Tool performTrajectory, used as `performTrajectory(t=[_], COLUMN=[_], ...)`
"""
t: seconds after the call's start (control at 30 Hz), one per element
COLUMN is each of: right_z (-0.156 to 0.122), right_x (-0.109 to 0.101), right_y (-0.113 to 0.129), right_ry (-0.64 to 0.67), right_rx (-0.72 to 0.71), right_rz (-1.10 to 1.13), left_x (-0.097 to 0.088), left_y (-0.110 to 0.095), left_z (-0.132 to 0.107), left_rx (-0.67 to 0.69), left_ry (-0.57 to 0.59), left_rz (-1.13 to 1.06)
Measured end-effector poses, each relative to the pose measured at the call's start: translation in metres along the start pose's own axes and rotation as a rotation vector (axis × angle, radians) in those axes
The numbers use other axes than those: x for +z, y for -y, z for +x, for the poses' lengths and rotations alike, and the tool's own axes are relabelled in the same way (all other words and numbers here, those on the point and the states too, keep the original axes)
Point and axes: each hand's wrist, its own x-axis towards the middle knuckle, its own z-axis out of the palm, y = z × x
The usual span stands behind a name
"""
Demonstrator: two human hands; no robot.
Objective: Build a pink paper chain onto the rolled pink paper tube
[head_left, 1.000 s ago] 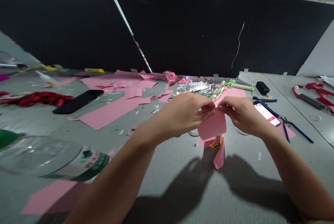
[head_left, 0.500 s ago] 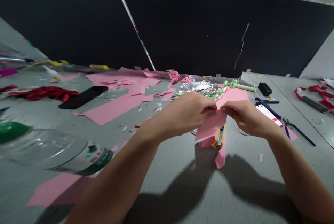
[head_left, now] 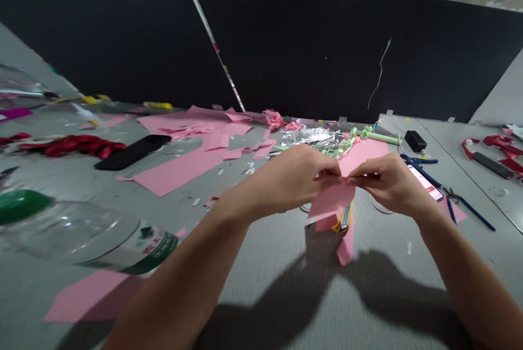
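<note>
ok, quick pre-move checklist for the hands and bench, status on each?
1. Left hand gripping pink paper: ok, pinched at its upper edge.
2. Right hand on the same paper: ok, fingertips pinch it close beside the left.
3. Yellow cutter fully in sight: not ok, the held paper hides its far end.
4. Cutter blade retracted: cannot tell.
5. Open pliers clear of both hands: ok, lying to the right of the right hand.
6. Bottle capped: ok, green cap on.

The bottle lies left of the held paper, pliers right.
</note>
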Motion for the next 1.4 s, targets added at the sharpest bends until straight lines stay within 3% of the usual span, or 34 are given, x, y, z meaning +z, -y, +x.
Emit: performTrajectory(t=[0.33,1.03,1.4], right_z=[-0.002,-0.002,-0.002], right_x=[0.006,0.010,0.007], right_y=[0.012,0.025,0.024], right_ry=[-0.088,-0.046,0.004], right_rx=[0.001,0.024,0.046], right_rz=[-0.072,-0.143,-0.173], left_x=[-0.001,0.006,0.004], left_y=[-0.001,-0.008,-0.009], left_z=[-0.006,-0.007,-0.010], left_rx=[0.039,0.211,0.186], left_ry=[-0.024,-0.049,-0.047], left_rz=[0.071,0.281,0.273])
